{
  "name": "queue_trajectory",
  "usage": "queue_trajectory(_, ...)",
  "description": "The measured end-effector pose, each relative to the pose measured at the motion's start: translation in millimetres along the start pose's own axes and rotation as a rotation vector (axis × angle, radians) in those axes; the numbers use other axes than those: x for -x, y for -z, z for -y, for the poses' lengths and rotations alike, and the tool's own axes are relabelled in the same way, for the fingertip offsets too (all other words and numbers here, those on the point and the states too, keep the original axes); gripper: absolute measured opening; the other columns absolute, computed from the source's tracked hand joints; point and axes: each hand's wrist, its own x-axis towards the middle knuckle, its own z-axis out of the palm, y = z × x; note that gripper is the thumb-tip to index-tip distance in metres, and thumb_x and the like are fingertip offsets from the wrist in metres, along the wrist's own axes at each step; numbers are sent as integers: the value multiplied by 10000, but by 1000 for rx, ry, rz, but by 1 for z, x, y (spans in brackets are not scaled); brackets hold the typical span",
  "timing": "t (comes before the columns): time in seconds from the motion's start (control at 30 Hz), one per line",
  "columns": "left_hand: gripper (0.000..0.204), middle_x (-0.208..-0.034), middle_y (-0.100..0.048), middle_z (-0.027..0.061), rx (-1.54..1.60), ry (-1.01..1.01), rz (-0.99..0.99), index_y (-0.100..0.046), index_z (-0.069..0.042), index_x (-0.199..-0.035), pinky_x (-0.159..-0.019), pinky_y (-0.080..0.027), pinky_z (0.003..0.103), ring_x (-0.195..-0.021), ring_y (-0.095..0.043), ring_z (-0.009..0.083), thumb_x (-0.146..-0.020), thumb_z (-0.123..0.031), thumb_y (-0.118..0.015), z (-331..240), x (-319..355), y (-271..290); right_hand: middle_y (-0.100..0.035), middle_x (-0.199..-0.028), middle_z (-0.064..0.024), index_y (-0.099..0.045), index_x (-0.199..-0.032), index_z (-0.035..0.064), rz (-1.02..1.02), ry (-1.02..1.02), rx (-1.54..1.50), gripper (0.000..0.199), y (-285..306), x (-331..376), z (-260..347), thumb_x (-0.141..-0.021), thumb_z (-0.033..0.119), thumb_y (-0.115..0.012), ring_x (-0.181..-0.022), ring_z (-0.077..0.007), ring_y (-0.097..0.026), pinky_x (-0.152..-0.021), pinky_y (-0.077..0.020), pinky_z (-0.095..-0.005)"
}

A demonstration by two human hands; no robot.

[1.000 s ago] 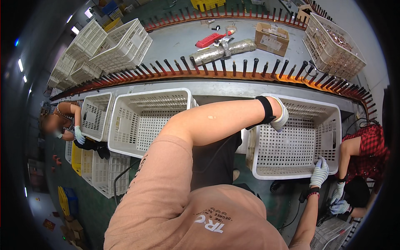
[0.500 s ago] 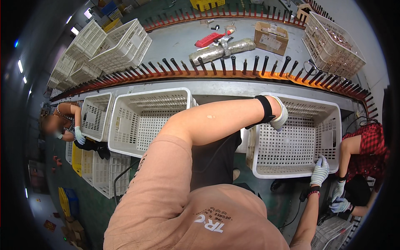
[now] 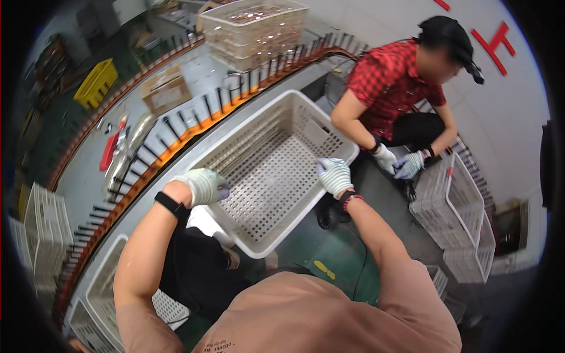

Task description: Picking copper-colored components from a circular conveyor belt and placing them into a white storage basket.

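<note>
We hold the empty white perforated crate (image 3: 268,170) tilted between us and the conveyor rail (image 3: 176,141), its long axis running away up-right, left hand (image 3: 203,185) closed on the near-left rim, right hand (image 3: 334,175) closed on the right rim, equally near.

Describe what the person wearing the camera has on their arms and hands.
Both hands wear knitted work gloves, pale with grey-blue fingertips: left hand, right hand. A black band circles the left wrist; a dark band with red beads circles the right wrist. The forearms are bare below the short sleeves of a salmon-coloured T-shirt.
</note>
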Motion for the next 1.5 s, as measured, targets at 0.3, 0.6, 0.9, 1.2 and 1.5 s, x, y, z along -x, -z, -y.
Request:
queue_trajectory(0.3,463,-1224,-711,201,10,-11,75,-673,-94,-1322,-1024,-498,435,-1171,-653,384,-1000,-409,-563,-24,-21,21,-739,-899,-183,-769,-981,110,-79,-256,-131,275,12,-3,16,-893,314,-607,-878,-379,-700,-860,-536,-483)
queue_trajectory(0.6,418,-1209,-729,162,-26,-48,41,-712,-107,-1268,-1013,-505,422,-1152,-671,349,-970,-366,-576,-29,-66,30,-735,-902,-200,-759,-985,85,-53,-230,-60,288,11,-7,1,-910,307,-593,-892,-380,-701,-863,-534,-489)
queue_trajectory(0.9,423,-1219,-716,184,-177,-86,10,-706,-99,-1266,-1016,-507,442,-1171,-655,365,-972,-371,-568,-39,-125,44,-741,-945,-199,-765,-965,98,-3,-312,-55,277,27,-11,-6,-899,311,-599,-923,-389,-709,-886,-548,-501)
queue_trajectory(1.2,411,-1153,-726,201,-227,-183,34,-735,-102,-1199,-986,-520,466,-1112,-671,393,-944,-403,-621,-34,-168,35,-722,-867,-219,-754,-895,80,77,-299,-120,319,17,-27,-6,-850,374,-638,-860,-413,-701,-814,-551,-527)
queue_trajectory(1.5,415,-1202,-720,196,-247,-213,162,-708,-89,-1262,-995,-525,407,-1144,-676,372,-941,-343,-643,-30,-208,21,-726,-841,-139,-726,-880,114,45,-306,11,285,11,-11,-22,-887,371,-604,-832,-341,-687,-806,-489,-487)
